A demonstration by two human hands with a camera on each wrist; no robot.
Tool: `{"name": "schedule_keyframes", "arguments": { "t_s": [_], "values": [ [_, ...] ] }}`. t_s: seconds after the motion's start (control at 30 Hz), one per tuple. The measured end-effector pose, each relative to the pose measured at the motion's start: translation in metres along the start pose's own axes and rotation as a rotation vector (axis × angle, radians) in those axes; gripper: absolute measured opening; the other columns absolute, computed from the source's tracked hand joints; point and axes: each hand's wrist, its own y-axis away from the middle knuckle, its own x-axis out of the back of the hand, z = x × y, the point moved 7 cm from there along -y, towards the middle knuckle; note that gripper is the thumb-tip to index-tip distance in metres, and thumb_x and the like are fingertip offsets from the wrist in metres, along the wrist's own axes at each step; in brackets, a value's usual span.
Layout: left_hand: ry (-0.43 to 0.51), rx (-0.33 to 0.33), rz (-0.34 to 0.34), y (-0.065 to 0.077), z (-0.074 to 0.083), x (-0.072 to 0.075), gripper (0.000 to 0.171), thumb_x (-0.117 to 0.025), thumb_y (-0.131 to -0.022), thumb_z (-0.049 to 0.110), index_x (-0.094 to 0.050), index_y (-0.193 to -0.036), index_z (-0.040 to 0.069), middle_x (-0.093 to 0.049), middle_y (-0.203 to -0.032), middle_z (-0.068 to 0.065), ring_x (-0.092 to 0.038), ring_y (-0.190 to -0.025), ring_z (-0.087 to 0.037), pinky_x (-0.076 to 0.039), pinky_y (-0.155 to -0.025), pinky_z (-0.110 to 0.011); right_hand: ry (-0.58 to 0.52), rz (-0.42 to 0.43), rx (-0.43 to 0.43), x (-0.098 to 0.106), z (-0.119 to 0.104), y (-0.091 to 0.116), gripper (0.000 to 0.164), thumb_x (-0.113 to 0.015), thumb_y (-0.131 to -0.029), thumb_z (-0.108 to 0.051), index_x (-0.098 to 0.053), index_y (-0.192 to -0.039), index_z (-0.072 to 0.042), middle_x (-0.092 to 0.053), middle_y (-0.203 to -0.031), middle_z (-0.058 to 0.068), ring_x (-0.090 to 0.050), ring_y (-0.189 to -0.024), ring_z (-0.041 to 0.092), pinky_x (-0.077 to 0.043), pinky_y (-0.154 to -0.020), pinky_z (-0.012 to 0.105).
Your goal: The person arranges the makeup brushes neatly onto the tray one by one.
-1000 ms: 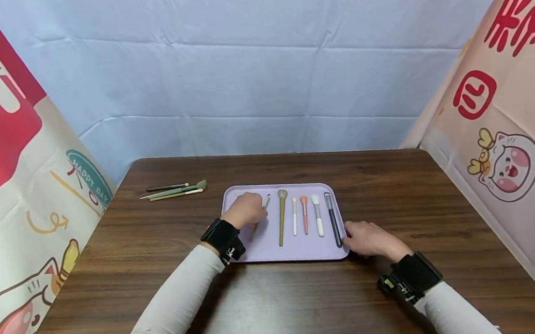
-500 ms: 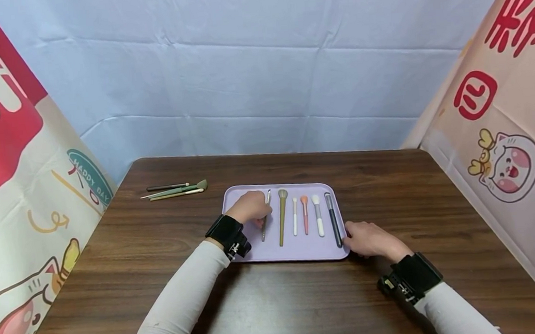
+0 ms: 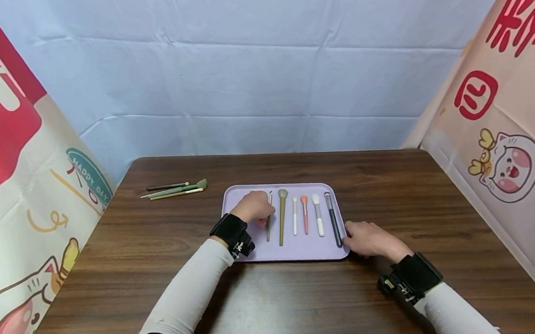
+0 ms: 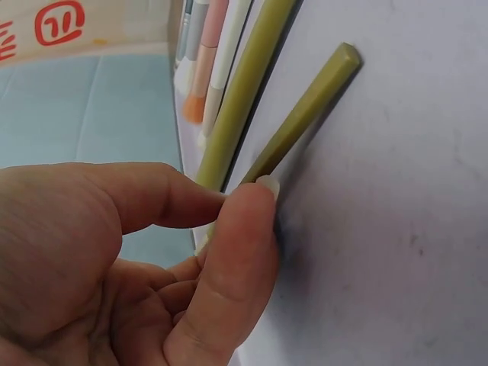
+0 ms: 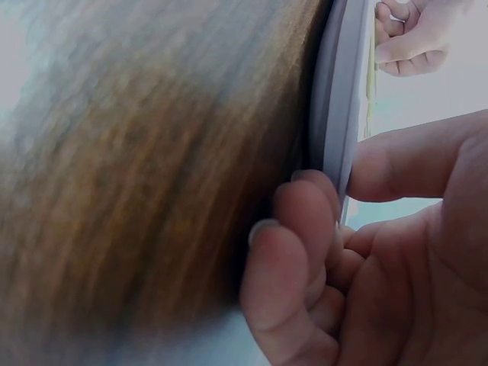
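My left hand (image 3: 253, 207) pinches a slim olive makeup brush (image 4: 309, 110) between thumb and fingers, over the left part of a lilac tray (image 3: 297, 253). The brush's squared handle end lies low over the tray surface; whether it touches cannot be told. Just right of it is a thicker olive brush (image 3: 282, 217). Further right lie a small white brush (image 3: 295, 218), a pink brush (image 3: 306, 218), a white-and-grey brush (image 3: 318, 217) and a black brush (image 3: 334, 222), roughly side by side. At the tray's lower right, my right hand (image 3: 370, 238) grips the rim, thumb and fingers on opposite sides.
Toward the back left of the wooden table (image 3: 389, 179) lies a small pile: a black brush (image 3: 164, 187), a green brush with a fan-like head (image 3: 201, 184) and an olive-handled brush (image 3: 176, 195). Printed cloths hang on both sides, and a pale blue cloth (image 3: 242, 75) behind.
The left hand has moved a little to the right with the slim brush, which now stands straighter and nearer the thick olive brush. My right hand stays on the tray rim.
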Motion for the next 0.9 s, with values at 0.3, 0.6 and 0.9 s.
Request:
{"name": "schedule_keyframes", "arguments": {
  "t_s": [0.3,0.6,0.9],
  "values": [
    [-0.025,0.027,-0.001,-0.0039,0.0011,-0.0035,0.039,-0.058,-0.095,0.014,-0.06,-0.057,0.008,-0.061,-0.049,0.0,-0.062,-0.044,-0.012,-0.043,-0.051,-0.022,-0.002,0.003,0.016,0.0009,-0.0002,0.0,0.009,-0.057,-0.099,-0.017,-0.06,-0.098,-0.008,-0.056,-0.074,0.004,-0.055,-0.059,0.017,-0.043,-0.053,0.032],
    [-0.032,0.049,-0.005,-0.0066,0.0017,-0.0055,0.04,-0.059,-0.096,0.015,-0.055,-0.056,0.01,-0.061,-0.048,-0.001,-0.058,-0.041,-0.011,-0.04,-0.044,-0.022,-0.003,0.004,0.016,0.0014,-0.0002,0.0003,0.009,-0.057,-0.099,-0.017,-0.059,-0.097,-0.009,-0.056,-0.074,0.003,-0.056,-0.059,0.017,-0.043,-0.053,0.032],
    [-0.038,0.021,0.003,-0.0042,0.0049,-0.0046,0.04,-0.06,-0.095,0.014,-0.059,-0.055,0.009,-0.058,-0.047,-0.001,-0.056,-0.042,-0.013,-0.039,-0.045,-0.023,-0.014,0.016,0.019,0.0017,-0.001,0.0014,0.007,-0.056,-0.096,-0.015,-0.058,-0.092,-0.009,-0.056,-0.068,0.002,-0.055,-0.055,0.016,-0.043,-0.051,0.03]
  ]
}}
